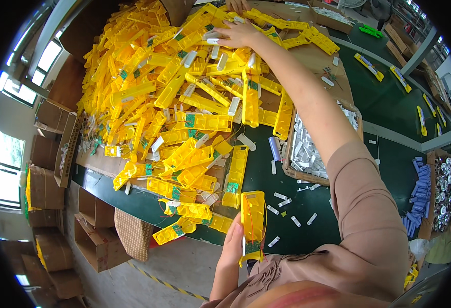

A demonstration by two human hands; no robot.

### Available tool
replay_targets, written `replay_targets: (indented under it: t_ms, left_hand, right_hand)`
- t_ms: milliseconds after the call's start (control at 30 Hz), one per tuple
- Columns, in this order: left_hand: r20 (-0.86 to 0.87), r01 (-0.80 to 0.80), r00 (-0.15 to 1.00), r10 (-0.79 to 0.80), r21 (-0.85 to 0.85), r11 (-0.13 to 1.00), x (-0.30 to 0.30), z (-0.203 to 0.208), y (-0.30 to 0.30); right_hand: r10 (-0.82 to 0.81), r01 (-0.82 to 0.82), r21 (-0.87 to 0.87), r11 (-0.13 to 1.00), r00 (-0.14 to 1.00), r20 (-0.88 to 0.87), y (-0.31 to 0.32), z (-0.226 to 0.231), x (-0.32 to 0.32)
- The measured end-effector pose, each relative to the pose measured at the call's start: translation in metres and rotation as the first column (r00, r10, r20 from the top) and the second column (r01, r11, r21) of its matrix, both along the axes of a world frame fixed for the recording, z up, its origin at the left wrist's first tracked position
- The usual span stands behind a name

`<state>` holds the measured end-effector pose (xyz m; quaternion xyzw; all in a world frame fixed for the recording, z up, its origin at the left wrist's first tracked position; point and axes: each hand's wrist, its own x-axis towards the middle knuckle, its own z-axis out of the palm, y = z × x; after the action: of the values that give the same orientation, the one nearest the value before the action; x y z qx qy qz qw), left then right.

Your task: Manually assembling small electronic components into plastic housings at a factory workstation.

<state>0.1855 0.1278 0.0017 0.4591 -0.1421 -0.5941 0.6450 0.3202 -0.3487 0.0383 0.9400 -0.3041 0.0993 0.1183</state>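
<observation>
My left hand (230,249) is closed round the lower left side of a yellow plastic housing (252,218), held upright at the near edge of the table. A green circuit board (251,248) and thin red wires show inside that housing. My right arm stretches far across the table. At its end my right hand (240,34) has its fingers spread over the far part of a heap of yellow housings (156,77). Close to its fingertips lies a small white plastic piece (212,41); whether they touch it I cannot tell. Many housings carry green boards and wires.
A box of small white parts (313,146) stands under my right arm, near a purple cylinder (274,149). Loose white pieces (296,221) dot the green table. At right lie purple cylinders (419,190) and a box of metal parts (446,187). Another person's hand (237,5) shows at the far edge.
</observation>
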Motion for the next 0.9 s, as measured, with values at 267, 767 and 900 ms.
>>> replay_targets:
  t_ms: [267,767,900]
  left_hand:
    - [-0.104,-0.028,0.994,0.018,-0.099,0.995,-0.009,-0.001,-0.017]
    - [0.161,0.161,0.980,-0.114,-0.319,0.934,-0.109,0.035,-0.051]
    - [0.233,0.185,0.967,-0.098,-0.385,0.904,-0.132,0.049,-0.042]
  right_hand:
    - [0.280,-0.439,0.176,0.881,0.783,0.555,0.088,0.054,-0.157]
    - [-0.404,-0.663,0.632,0.402,0.491,0.772,0.348,0.005,-0.364]
    - [-0.352,-0.785,0.519,0.340,0.405,0.844,0.353,0.012,-0.386]
